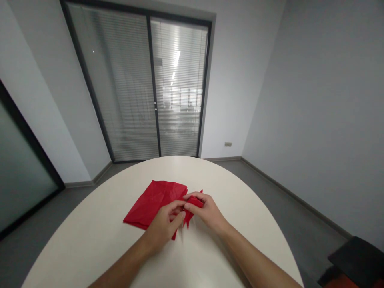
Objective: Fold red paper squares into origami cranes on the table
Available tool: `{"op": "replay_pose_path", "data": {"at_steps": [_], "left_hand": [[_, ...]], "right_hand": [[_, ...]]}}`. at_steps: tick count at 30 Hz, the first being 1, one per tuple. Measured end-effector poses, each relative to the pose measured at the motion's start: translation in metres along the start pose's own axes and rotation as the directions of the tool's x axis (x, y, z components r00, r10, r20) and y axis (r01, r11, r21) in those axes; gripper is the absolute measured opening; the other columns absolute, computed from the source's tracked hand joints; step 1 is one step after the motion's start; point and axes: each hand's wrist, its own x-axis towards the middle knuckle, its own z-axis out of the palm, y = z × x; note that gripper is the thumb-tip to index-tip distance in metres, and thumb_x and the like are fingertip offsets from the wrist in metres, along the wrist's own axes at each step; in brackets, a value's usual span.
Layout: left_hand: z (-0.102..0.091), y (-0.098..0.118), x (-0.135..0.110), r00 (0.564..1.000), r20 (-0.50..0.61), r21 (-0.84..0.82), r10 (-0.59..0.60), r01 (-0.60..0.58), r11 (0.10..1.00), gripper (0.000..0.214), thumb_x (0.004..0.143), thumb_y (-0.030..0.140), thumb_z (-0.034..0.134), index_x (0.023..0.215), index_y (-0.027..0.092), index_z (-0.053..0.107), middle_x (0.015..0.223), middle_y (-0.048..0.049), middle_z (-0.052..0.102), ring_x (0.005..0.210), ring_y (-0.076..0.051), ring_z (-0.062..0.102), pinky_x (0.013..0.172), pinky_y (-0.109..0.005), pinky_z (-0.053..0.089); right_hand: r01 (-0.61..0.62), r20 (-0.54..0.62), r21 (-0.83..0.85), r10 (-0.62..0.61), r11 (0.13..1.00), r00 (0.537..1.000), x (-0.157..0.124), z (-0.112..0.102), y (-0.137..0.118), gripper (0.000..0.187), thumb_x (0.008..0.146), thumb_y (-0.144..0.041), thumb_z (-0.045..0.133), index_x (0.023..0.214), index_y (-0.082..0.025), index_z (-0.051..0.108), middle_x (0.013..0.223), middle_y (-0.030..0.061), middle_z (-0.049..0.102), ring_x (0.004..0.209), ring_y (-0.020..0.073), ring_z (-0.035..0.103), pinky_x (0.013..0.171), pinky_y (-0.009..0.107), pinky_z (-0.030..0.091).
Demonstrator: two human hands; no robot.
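A thin red sheet (153,202), paper-like or cloth-like with creases, lies spread on the white round table (99,232). At its right side the material is gathered into a bunched part (195,201), with pointed ends sticking out above and below. My right hand (208,208) is closed around this bunch, thumb in front and fingers behind. My left hand (166,222) meets it from the left, its fingers curled and pinching at the edge of the bunch. The left fingertips partly hide the red material between the hands. I cannot tell whether bunch and sheet are one piece.
The table's curved edge surrounds the work on the far side. Beyond stand a glass partition with blinds (129,92) and grey-white walls, with a wall socket (228,144) low down. A black and orange chair (360,256) is at the lower right.
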Motion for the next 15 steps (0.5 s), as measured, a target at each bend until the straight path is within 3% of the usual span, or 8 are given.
{"op": "replay_pose_path", "data": {"at_steps": [3, 7, 10, 13, 15], "left_hand": [[0.001, -0.002, 0.0, 0.999, -0.039, 0.061, 0.005, -0.002, 0.998, 0.028, 0.083, 0.032, 0.065, 0.107, 0.017, 0.067, 0.101, -0.0089, 0.074, 0.087, -0.022, 0.069, 0.082, -0.033, 0.054], [-0.001, -0.003, 0.004, 0.992, -0.107, 0.077, 0.061, -0.053, 0.996, 0.017, 0.086, 0.033, 0.061, 0.088, 0.018, 0.069, 0.096, -0.0074, 0.074, 0.088, -0.022, 0.069, 0.082, -0.032, 0.053], [-0.004, -0.003, 0.007, 0.967, -0.209, 0.18, 0.144, -0.107, 0.978, 0.016, 0.086, 0.033, 0.061, 0.08, 0.019, 0.069, 0.091, -0.0062, 0.073, 0.088, -0.022, 0.068, 0.084, -0.033, 0.052], [-0.007, -0.006, 0.007, 0.934, -0.302, 0.28, 0.19, -0.104, 0.954, 0.016, 0.086, 0.033, 0.06, 0.082, 0.02, 0.069, 0.09, -0.0053, 0.072, 0.089, -0.023, 0.066, 0.086, -0.035, 0.05], [-0.009, -0.01, 0.007, 0.911, -0.357, 0.314, 0.209, -0.093, 0.945, 0.017, 0.087, 0.034, 0.06, 0.084, 0.021, 0.07, 0.092, -0.0056, 0.072, 0.091, -0.024, 0.066, 0.088, -0.037, 0.049]], "right_hand": [[0.014, -0.027, -0.061, -0.015, 0.998, 1.0, 0.001, 0.002, -0.002, 0.026, 0.079, -0.04, 0.077, 0.095, -0.02, 0.073, 0.094, 0.0052, 0.074, 0.092, 0.0223, 0.067, 0.091, 0.037, 0.05], [0.021, -0.008, -0.115, -0.022, 0.993, 1.0, 0.001, 0.005, -0.006, 0.023, 0.08, -0.038, 0.076, 0.094, -0.02, 0.071, 0.094, 0.0052, 0.071, 0.092, 0.022, 0.066, 0.091, 0.037, 0.05], [0.07, -0.055, -0.203, -0.083, 0.977, 0.995, 0.0, 0.003, -0.006, 0.024, 0.079, -0.039, 0.077, 0.093, -0.021, 0.07, 0.11, 0.0088, 0.066, 0.107, 0.0251, 0.062, 0.1, 0.041, 0.046], [0.095, -0.101, -0.407, -0.149, 0.908, 0.984, -0.003, -0.003, -0.003, 0.035, 0.078, -0.043, 0.076, 0.107, -0.025, 0.071, 0.148, 0.0124, 0.042, 0.14, 0.0328, 0.035, 0.114, 0.051, 0.031], [0.097, -0.105, -0.553, -0.184, 0.827, 0.977, -0.004, -0.005, -0.001, 0.039, 0.08, -0.046, 0.074, 0.115, -0.028, 0.07, 0.16, 0.0096, 0.024, 0.148, 0.0367, 0.015, 0.116, 0.058, 0.021]]}}
